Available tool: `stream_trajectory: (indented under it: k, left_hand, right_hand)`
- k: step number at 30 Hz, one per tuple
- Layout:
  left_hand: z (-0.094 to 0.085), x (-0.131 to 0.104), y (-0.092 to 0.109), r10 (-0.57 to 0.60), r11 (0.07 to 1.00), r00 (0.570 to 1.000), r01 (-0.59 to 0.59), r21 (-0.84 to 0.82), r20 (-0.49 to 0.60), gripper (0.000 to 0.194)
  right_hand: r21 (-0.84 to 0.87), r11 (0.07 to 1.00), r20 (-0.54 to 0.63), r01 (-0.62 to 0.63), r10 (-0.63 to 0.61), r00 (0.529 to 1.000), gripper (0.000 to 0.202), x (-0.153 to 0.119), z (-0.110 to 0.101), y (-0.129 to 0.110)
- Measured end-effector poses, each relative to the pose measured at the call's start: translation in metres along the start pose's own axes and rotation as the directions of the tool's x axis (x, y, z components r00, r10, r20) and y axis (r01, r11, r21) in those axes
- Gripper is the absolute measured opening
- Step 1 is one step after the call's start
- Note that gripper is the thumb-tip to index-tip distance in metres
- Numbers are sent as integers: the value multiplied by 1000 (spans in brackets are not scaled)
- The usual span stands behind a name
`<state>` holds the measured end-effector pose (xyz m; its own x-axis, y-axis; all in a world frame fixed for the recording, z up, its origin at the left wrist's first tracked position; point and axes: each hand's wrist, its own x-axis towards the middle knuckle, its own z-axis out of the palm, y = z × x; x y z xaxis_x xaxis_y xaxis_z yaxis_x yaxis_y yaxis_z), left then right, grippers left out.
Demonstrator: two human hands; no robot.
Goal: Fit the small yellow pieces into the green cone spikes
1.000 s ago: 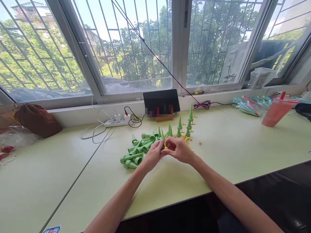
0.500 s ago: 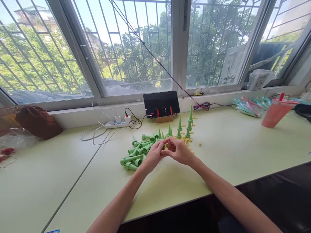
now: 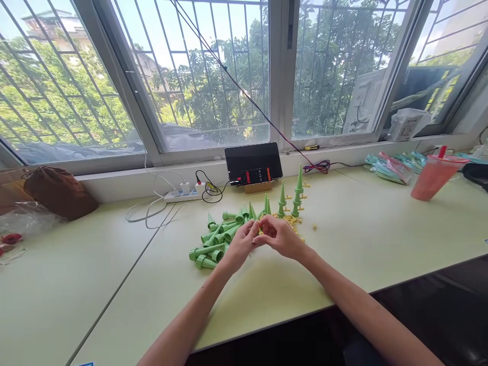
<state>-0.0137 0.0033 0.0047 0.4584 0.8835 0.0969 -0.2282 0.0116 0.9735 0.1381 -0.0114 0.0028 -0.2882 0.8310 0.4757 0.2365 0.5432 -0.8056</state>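
My left hand (image 3: 241, 244) is closed, its fingertips pinched round what looks like a green watering spike, mostly hidden by the fingers. Meeting it, my right hand (image 3: 281, 236) has thumb and forefinger closed on a small yellow valve (image 3: 261, 233) at the green part. Beside my left hand lies a heap of green watering spikes (image 3: 213, 239). Several upright spikes show just beyond the fingertips. Past my right hand stand green cones (image 3: 296, 199), some stacked, with yellow valves sticking out of their sides. Loose yellow valves (image 3: 293, 222) lie partly behind that hand.
A black tablet (image 3: 253, 155) leans by the window with a lit timer display before it. A power strip (image 3: 185, 194) with cables sits left of it. On the right are a pink cup (image 3: 434, 178) and plastic packets (image 3: 387, 170); at far left, a brown bag (image 3: 59, 192).
Both hands stay together in nearly the same place, with only slight finger movement about the yellow valve. The heap and the standing cones have not moved.
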Motion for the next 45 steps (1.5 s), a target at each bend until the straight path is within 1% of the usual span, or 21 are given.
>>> stream_trajectory:
  k: [4,12,18,20,22,25,28,30,35,39,41,45]
  left_hand:
    - [-1,0,-1,23,999,1000,-23,43,-7,41]
    - [-3,1,-3,16,998,1000,-15,56,-12,41]
    - [0,1,-1,8,998,996,-2,66,-91,41]
    - [2,0,1,13,996,994,-3,87,-106,40]
    - [3,-1,2,37,990,995,-24,140,-91,39]
    - [4,-1,1,65,966,998,-66,250,9,36]
    - [4,-2,-3,62,944,992,-94,317,112,35]
    - [5,-2,-5,56,937,989,-99,334,137,35]
    - [3,-3,-7,58,923,988,-109,370,145,34]
    - [2,-1,-6,65,916,989,-111,387,130,37]
    - [1,1,-7,82,924,992,-111,366,95,40]
    - [1,4,-7,92,936,996,-93,339,18,45]
  right_hand:
    - [7,1000,-1,0,0,1000,30,0,0,0]
    - [-3,1000,14,2,-2,1000,27,0,-1,-1]
    - [-57,998,-2,7,-7,1000,30,0,0,-1]
    - [-88,996,-37,14,-17,999,28,0,0,-1]
    - [-121,993,-112,17,-31,993,28,0,-2,-2]
    - [-152,988,-233,3,-38,972,31,0,-4,-4]
    - [-187,982,-260,-1,-49,964,28,0,-4,-6]
    - [-228,974,-251,8,-67,966,26,1,-4,-8]
    - [-242,970,-253,19,-82,964,24,0,-3,-8]
    - [-221,975,-307,34,-102,946,27,-1,-3,-8]
    - [-199,979,-362,35,-107,926,28,-1,-3,-8]
    - [-182,983,-485,26,-113,867,29,0,-4,-9]
